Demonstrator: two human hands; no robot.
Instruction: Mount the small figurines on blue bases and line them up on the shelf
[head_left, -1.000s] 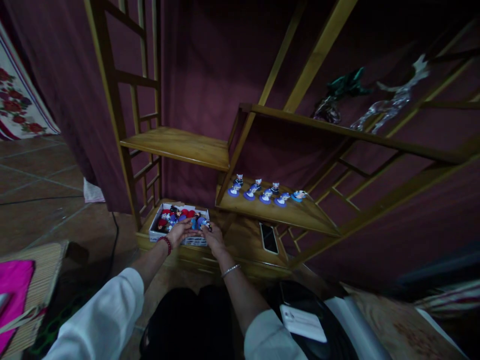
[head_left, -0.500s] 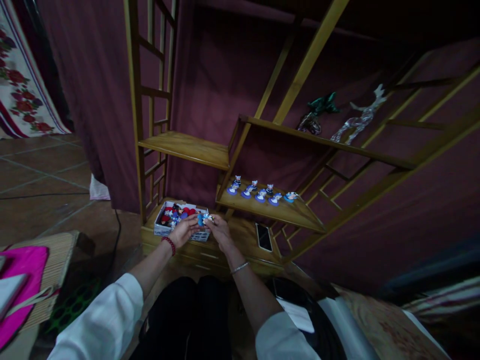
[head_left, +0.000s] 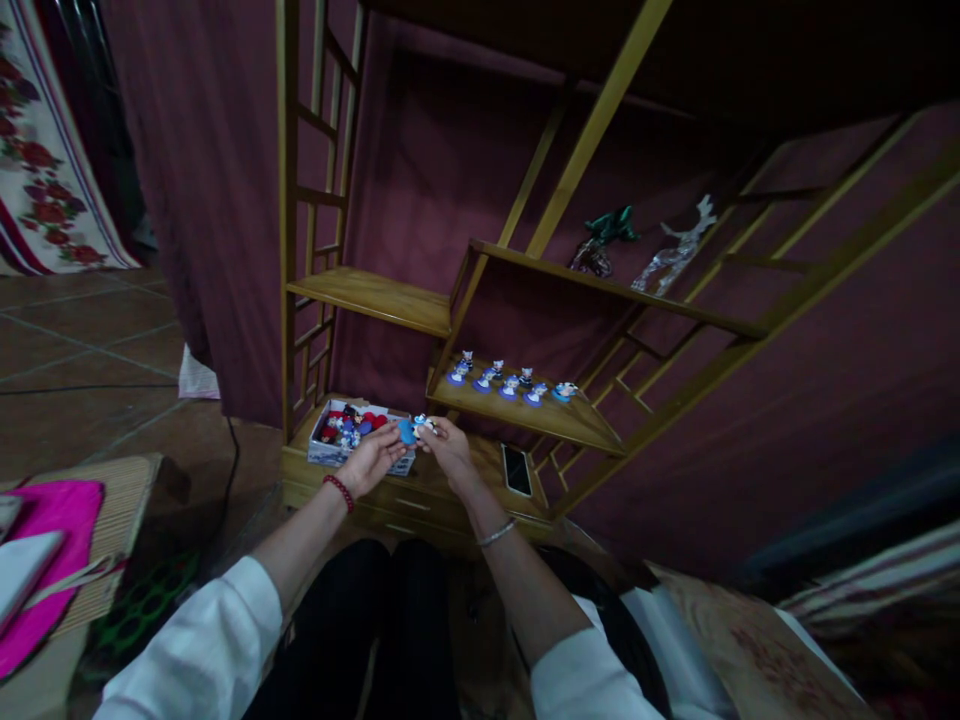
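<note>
- Blue-based figurine (head_left: 408,431): higher now than a second ago, at the right end of the box (head_left: 324,455), apart from the pile inside.
- My right hand (head_left: 450,450) pinches its top; my left hand (head_left: 373,460) holds its base.

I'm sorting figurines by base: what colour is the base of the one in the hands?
Blue base on the held figurine, best seen in the head view.

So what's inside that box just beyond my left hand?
Inside the box is a jumble of small figurines with red, purple, white and black parts. Your left hand covers its near right part, and the top figurines hide whatever lies beneath.
</note>
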